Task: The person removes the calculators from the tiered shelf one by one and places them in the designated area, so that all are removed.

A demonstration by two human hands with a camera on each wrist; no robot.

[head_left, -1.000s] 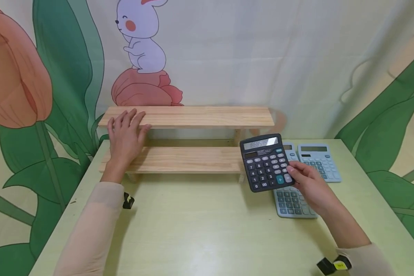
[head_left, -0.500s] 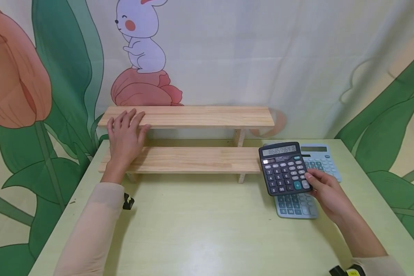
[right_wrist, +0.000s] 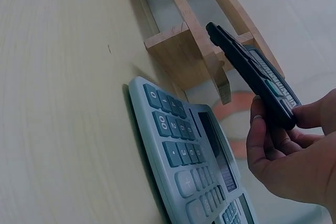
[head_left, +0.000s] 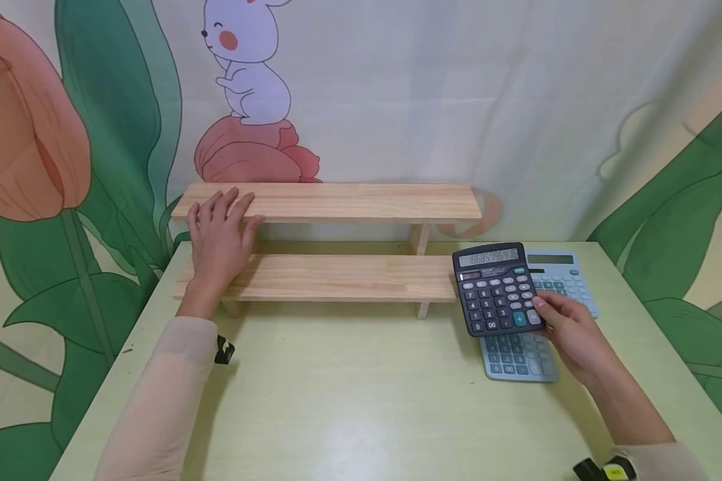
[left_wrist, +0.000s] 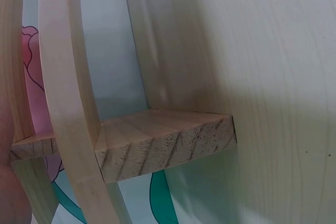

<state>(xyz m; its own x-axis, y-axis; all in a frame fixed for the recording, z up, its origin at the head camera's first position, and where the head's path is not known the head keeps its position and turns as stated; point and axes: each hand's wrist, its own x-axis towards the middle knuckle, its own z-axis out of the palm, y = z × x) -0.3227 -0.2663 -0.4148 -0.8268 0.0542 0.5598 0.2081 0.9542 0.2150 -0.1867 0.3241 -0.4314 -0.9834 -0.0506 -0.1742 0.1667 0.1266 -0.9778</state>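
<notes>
A black calculator [head_left: 498,288] with a lit display is pinched at its lower right edge by my right hand [head_left: 577,337]. In the right wrist view the calculator [right_wrist: 254,74] is held up off the table, thumb on its face and fingers beneath. Below it lies a light blue calculator [head_left: 520,359], its upper part covered in the head view. My left hand [head_left: 221,247] rests with its fingertips on the top board of a two-tier wooden shelf [head_left: 349,202], near the left end. Only a blurred edge of that hand shows in the left wrist view.
A second light blue calculator [head_left: 556,270] lies behind at the right, on the pale table [head_left: 337,401]. The shelf's lower board [head_left: 337,277] stands in front of the upper one. A printed curtain [head_left: 397,93] hangs behind the table.
My right hand has carried the black calculator rightward, off the front of the shelf's right end, to above the blue calculator; it is nearly still over the last half second. My left hand has stayed put.
</notes>
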